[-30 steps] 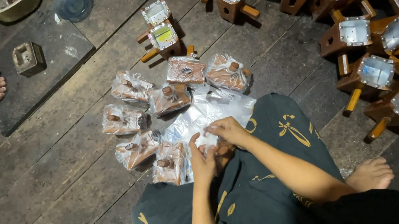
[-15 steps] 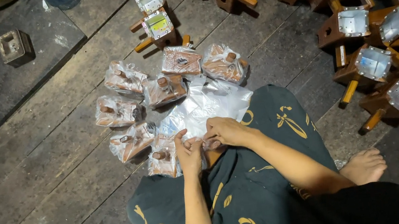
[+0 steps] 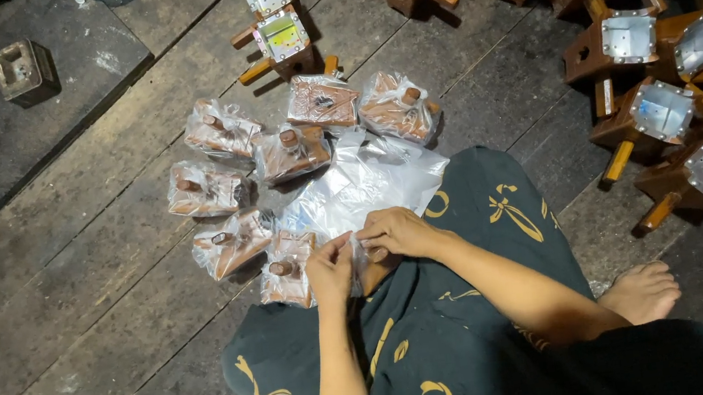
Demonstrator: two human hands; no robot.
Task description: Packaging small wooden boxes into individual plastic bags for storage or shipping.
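Bagged wooden pieces [image 3: 228, 187] lie clustered on the plank floor [image 3: 73, 352], left of the hands. Left hand [image 3: 331, 268] pinches the edge of a clear, crinkled plastic bag [image 3: 368, 182] at the lap; right hand [image 3: 397, 232] grips the same bag, fingers curled. Unwrapped brown wooden blocks with metal plates [image 3: 661, 107] stand far right.

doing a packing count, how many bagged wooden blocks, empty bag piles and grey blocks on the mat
bagged wooden blocks: 7
pile of empty clear bags: 1
grey block on the dark mat: 1
total: 9
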